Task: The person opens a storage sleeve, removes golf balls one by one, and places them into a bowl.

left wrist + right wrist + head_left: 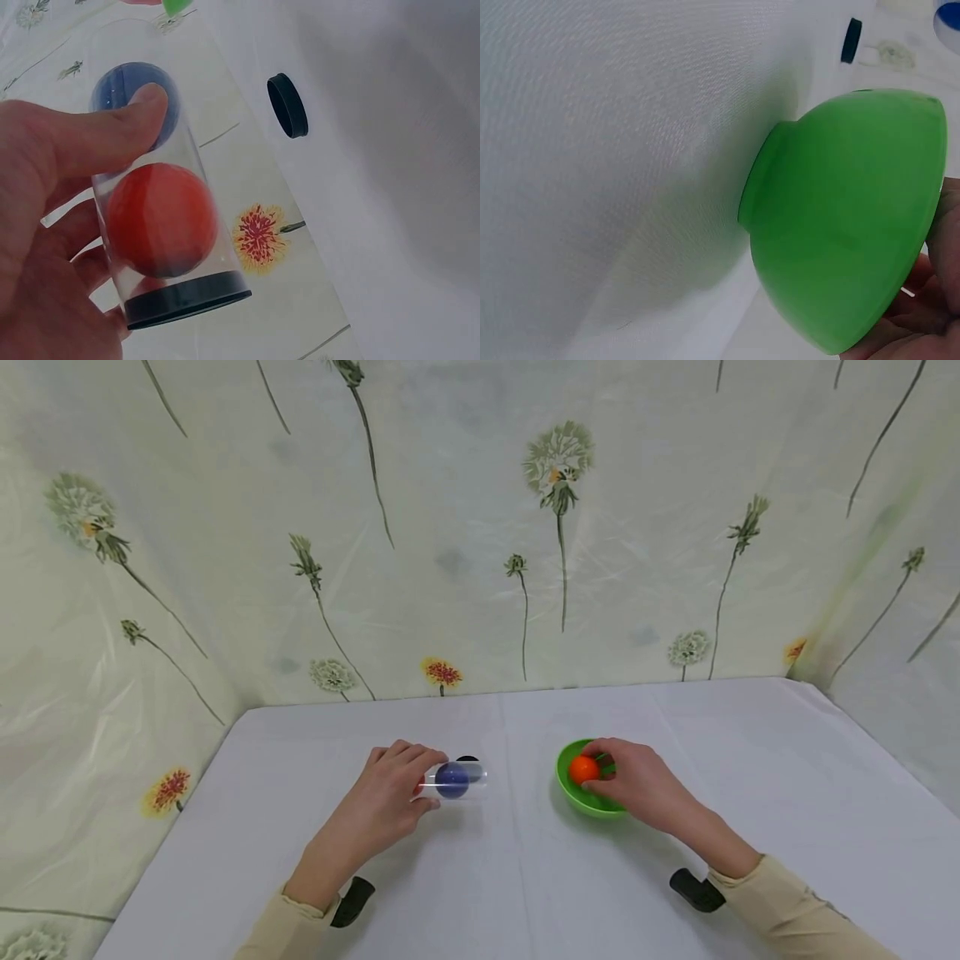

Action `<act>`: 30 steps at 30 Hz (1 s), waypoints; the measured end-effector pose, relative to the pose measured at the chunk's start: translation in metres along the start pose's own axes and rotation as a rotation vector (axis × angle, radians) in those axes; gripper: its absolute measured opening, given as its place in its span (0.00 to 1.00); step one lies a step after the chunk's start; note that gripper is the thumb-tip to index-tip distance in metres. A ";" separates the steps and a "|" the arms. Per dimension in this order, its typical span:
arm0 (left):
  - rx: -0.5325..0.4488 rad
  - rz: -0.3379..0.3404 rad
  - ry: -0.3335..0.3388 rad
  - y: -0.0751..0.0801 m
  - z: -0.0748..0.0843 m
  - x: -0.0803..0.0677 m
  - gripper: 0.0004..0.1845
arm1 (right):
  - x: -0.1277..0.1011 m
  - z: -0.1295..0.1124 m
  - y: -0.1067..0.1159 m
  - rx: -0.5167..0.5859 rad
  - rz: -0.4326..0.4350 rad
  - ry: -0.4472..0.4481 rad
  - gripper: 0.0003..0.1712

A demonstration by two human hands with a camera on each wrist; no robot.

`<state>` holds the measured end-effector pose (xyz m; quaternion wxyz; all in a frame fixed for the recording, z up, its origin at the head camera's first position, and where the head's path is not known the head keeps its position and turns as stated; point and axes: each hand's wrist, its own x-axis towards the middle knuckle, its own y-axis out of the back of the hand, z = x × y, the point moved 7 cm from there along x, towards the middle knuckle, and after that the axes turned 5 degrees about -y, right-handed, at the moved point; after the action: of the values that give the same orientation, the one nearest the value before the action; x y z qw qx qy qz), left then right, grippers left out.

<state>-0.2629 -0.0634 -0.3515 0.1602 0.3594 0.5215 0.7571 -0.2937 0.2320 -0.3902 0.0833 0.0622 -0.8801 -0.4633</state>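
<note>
White cloth covers the tabotop, with flowered sheets hung up behind it.

Nearest, the left hand (390, 793) holds a clear tube (453, 780) lying on its side. Its fingers (112, 135) curl round the tube, with the thumb pressed on top. The tube's long way runs left to right, and its open end points toward the bowl. A red ball (161, 221) sits at the capped end by the palm, and a blue ball (452, 780) sits next to it, nearer the open end. A black cap (287, 105) lies on the cloth just past the tube.

To the right, well apart from the tube, the right hand (637, 781) reaches into a green bowl (577, 797). Its fingers pinch an orange ball (583, 769) inside the bowl, though I think the tips are partly hidden. The orange ball lies to the right of the tube's open end, and the right hand is the nearer one to it.
</note>
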 end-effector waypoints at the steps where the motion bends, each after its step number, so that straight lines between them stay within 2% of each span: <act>1: 0.002 0.000 -0.001 0.000 0.000 0.000 0.27 | 0.000 -0.001 0.000 -0.002 0.000 0.002 0.17; 9: 0.003 0.005 -0.007 0.000 0.001 0.000 0.27 | 0.000 -0.001 0.001 -0.003 -0.011 0.002 0.18; 16: -0.005 0.011 -0.012 0.000 0.002 0.000 0.27 | -0.003 0.005 0.001 0.063 -0.018 -0.045 0.20; 22: -0.005 0.019 -0.022 -0.001 0.002 0.000 0.27 | -0.007 0.003 0.006 0.137 0.034 -0.066 0.21; 30: 0.006 0.000 -0.004 -0.003 0.002 0.002 0.27 | -0.011 -0.009 0.013 0.222 0.080 -0.034 0.22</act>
<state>-0.2631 -0.0599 -0.3530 0.1603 0.3613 0.5234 0.7549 -0.2818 0.2341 -0.3760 0.0794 0.0281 -0.9289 -0.3605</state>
